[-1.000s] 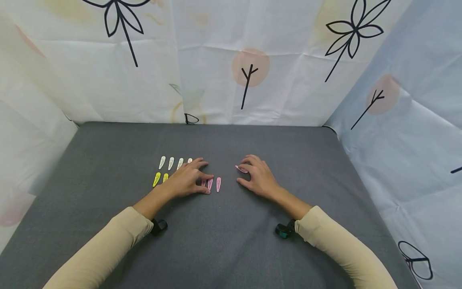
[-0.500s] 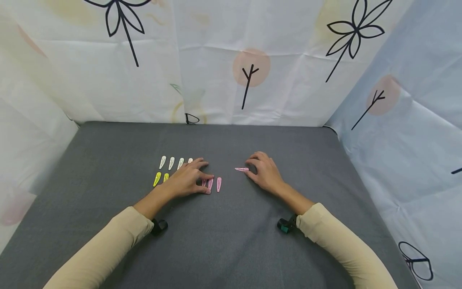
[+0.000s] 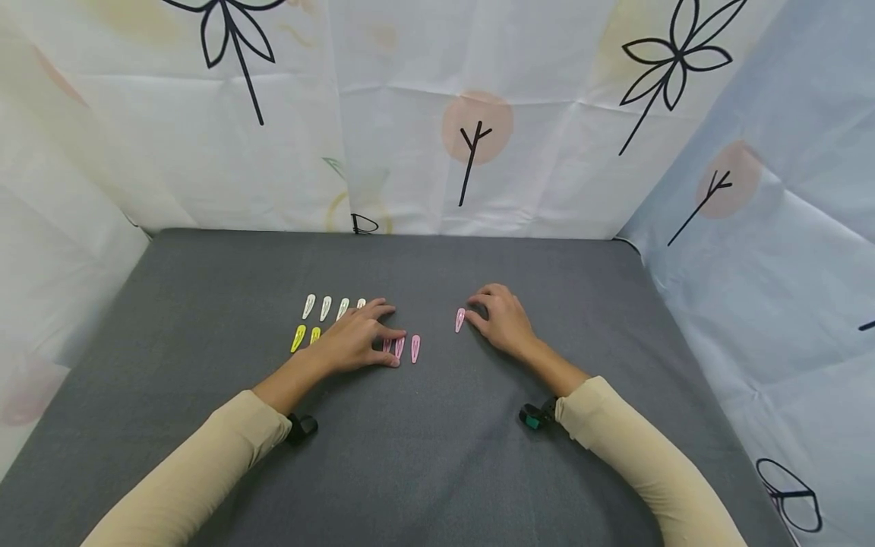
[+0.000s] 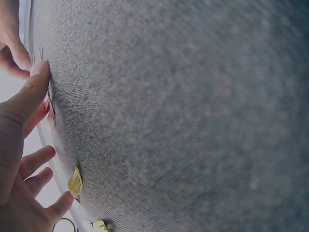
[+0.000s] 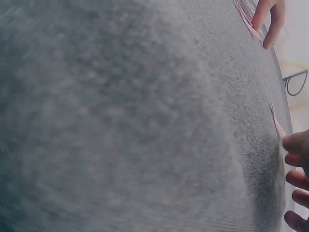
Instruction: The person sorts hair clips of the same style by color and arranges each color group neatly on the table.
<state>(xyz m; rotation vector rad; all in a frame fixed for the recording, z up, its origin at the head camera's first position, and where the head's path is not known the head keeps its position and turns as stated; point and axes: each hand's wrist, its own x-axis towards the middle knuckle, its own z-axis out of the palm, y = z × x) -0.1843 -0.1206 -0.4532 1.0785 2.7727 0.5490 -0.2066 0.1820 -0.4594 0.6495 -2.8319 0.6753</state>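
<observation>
My left hand (image 3: 355, 336) lies over the row of hair clips, thumb and index finger at the two ends of a pink hair clip (image 3: 399, 347). Another pink clip shows partly beneath that hand, and a separate pink clip (image 3: 415, 349) lies just to its right. Farther right, my right hand (image 3: 503, 320) pinches one more pink hair clip (image 3: 460, 320) near its upper end, with the clip pointing toward me. In the right wrist view this clip (image 5: 277, 121) meets the tips of thumb and index finger. The left hand covers some clips.
Several white hair clips (image 3: 326, 308) form a row behind the left hand. Yellow clips (image 3: 298, 339) lie in front of them, partly covered by that hand. All rest on a grey cloth-covered table (image 3: 437, 456), with patterned fabric (image 3: 547, 175) hanging behind it.
The right hand has shifted slightly right and away, and its pink hair clip has turned from lying sideways to pointing toward me. The left hand has stayed in place.
</observation>
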